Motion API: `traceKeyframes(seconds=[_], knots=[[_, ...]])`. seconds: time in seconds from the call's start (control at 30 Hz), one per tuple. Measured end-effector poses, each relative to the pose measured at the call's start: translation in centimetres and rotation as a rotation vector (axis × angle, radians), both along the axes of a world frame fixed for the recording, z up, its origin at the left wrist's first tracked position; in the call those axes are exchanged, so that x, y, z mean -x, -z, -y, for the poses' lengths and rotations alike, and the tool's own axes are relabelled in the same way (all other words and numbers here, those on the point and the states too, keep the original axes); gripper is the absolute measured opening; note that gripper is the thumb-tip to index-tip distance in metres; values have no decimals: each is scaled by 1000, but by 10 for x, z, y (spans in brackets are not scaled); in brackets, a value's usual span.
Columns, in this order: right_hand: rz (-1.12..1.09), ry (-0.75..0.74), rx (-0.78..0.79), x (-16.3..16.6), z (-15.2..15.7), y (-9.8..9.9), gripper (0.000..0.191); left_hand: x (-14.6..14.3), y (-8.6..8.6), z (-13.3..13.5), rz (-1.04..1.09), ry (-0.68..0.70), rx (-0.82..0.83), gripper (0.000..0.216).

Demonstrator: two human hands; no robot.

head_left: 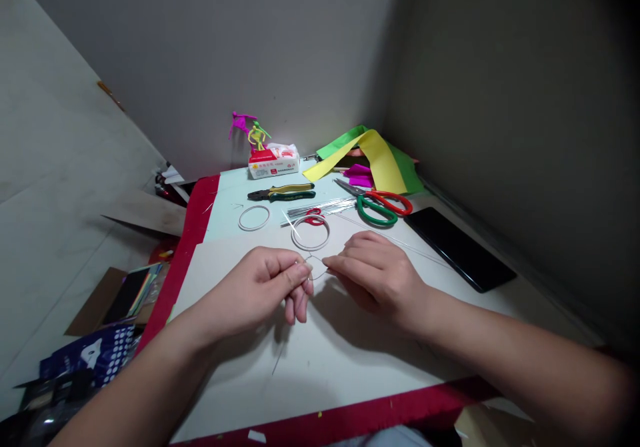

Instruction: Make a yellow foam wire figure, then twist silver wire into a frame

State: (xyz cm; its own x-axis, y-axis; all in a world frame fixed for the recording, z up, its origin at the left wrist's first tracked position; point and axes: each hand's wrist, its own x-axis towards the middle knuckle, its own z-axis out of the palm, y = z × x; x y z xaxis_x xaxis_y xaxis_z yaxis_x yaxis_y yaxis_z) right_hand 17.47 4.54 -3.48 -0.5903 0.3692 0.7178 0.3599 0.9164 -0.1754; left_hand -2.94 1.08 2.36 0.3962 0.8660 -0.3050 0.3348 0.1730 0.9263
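Note:
A thin metal wire [320, 277], bent into a small loop, is held between my two hands above the white table top. My left hand [280, 277] pinches it between thumb and fingers, and a straight tail of it hangs down toward the table. The fingertips of my right hand [373, 270] pinch the other side of the loop. Just beyond my fingers lies a roll of white tape [311, 245], with small red-handled scissors [315, 216] partly seen behind it. A second, thinner ring [254, 227] lies to the left.
Pliers [283, 193], a bundle of straight wires [330, 208] and red-and-green-handled scissors [376, 208] lie farther back. A black phone [460, 247] is at right. A small box [274, 165], little figures [257, 137] and coloured paper strips [383, 160] stand near the wall.

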Motion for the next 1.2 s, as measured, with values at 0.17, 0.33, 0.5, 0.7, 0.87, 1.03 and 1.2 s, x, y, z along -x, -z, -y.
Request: traceKeyframes(seconds=[0.17, 0.33, 0.5, 0.7, 0.87, 1.03, 1.2], knots=[[-10, 22, -47, 0, 5, -1, 15, 7, 9, -7, 128, 29, 14, 30], [3, 60, -128, 2, 8, -1, 13, 17, 13, -15, 232, 48, 55, 31], [77, 105, -230, 1, 11, -2, 12, 16, 12, -17, 190, 63, 149, 39], [122, 123, -240, 3, 14, -2, 14, 12, 14, -17, 143, 61, 197, 46], [148, 75, -256, 4, 16, -2, 16, 9, 10, -17, 117, 130, 311, 55], [134, 65, -212, 4, 15, -1, 16, 8, 11, -17, 130, 137, 378, 58], [125, 94, -195, 4, 17, -3, 17, 14, 15, -19, 193, 147, 423, 56]])
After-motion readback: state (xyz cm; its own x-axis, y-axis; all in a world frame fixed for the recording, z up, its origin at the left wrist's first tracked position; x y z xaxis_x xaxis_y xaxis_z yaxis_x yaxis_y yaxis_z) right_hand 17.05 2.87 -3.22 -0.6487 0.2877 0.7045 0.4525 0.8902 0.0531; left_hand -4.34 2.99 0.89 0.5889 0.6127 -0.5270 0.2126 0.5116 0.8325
